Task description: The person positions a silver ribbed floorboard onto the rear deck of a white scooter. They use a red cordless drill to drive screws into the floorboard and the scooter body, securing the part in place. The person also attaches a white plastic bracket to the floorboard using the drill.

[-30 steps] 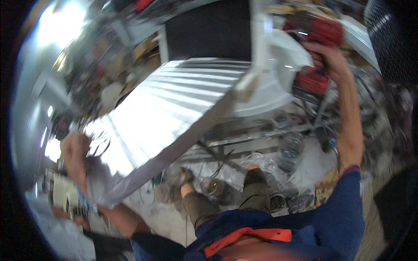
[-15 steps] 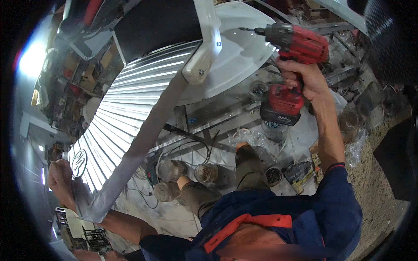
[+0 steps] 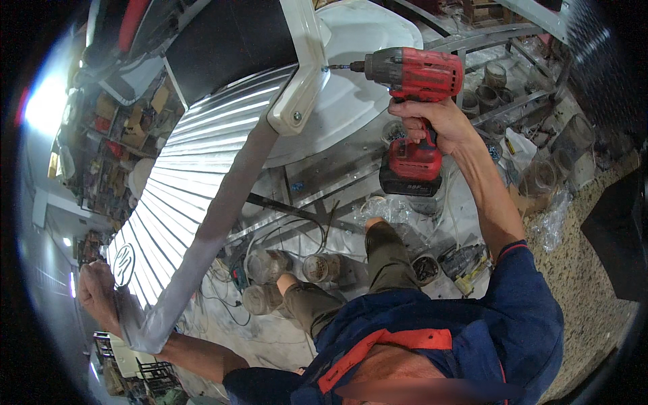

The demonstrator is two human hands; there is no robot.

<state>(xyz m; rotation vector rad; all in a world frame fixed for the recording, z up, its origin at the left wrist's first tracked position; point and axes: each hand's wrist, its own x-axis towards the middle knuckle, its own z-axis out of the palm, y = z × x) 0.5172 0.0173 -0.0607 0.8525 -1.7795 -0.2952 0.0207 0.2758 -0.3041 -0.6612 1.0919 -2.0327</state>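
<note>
In my right hand is a red and black cordless drill driver, my fingers wrapped round its grip. Its thin bit points left, and the tip meets a screw on the white plastic bracket, as far as I can see. That bracket joins a chair's white ribbed back and its black panel. My left forearm passes behind the chair back's grey-white edge frame. Beyond it my left hand is closed in a fist beside an oval emblem; what it holds, if anything, is hidden.
Behind the bracket lies a large white plastic shell on a metal frame. Tubs stand near my legs, with cables on the floor. At right is a speckled stone-like surface. Cluttered shelves line the left.
My right hand has brought the drill driver left and slightly down, so its bit now reaches the bracket. The chair has shifted slightly left in view. My left hand stays closed.
</note>
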